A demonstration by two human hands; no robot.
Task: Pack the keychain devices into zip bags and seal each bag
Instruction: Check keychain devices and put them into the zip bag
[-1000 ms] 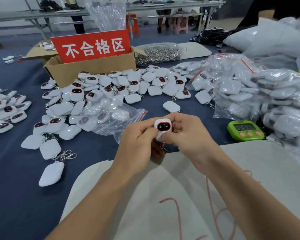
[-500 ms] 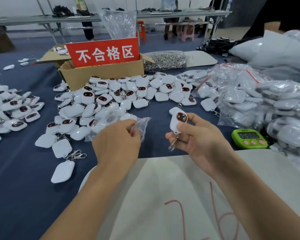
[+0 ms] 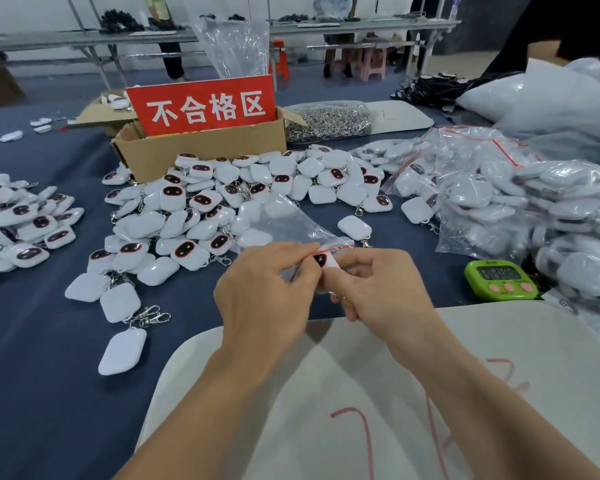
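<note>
Keychain device (image 3: 321, 259) sits at the mouth of a zip bag (image 3: 281, 223), near centre of the table (image 3: 49, 341). Left hand (image 3: 267, 292) pinches the bag's lip, seemingly to hold it open; right hand (image 3: 381, 289) grips the device.

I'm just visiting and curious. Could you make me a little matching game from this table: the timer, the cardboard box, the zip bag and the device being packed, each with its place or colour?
Things:
1. timer
2. cardboard box
3. zip bag
4. keychain device

Places and states:
a. pinched by the left hand at its red strip
b. green, to the right of both hands
c. held in the right hand at the bag's mouth
d. behind the heap of loose devices, carrying a red sign

Pairs: 1-b, 2-d, 3-a, 4-c
</note>
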